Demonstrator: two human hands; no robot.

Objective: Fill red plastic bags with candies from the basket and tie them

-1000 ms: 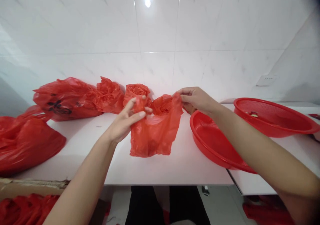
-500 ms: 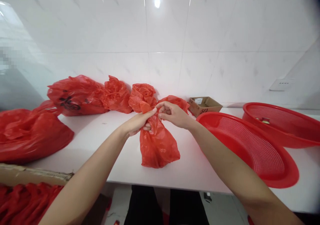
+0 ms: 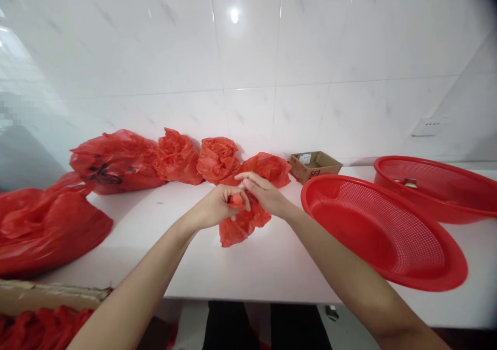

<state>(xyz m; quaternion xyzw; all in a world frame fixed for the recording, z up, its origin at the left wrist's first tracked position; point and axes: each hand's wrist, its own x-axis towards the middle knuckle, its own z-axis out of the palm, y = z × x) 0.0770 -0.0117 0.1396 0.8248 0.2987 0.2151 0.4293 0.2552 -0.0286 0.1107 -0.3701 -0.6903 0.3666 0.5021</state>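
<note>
Near the middle of the white table, a small red plastic bag (image 3: pixel 236 232) is bunched up under both hands. My left hand (image 3: pixel 217 205) has its fingers curled round the gathered neck, and a bit of red plastic shows between thumb and fingers. From the other side my right hand (image 3: pixel 267 194) meets it, fingers pressed together over the top of the bag and touching the left fingertips. What the right fingertips grip is partly hidden. The bag's lower part hangs below the hands, crumpled; its contents do not show.
Several red bags (image 3: pixel 116 158) stand along the tiled wall, and a large one (image 3: pixel 50 225) lies at left. A small cardboard box (image 3: pixel 316 166) sits at the back. Two red plastic baskets (image 3: pixel 368 231) fill the right side. A carton (image 3: pixel 50 294) with red material is at lower left.
The left hand has turned over and curled round the bag's neck. The right fingers have straightened over the top. The bag looks more bunched, with less of it showing below the hands.
</note>
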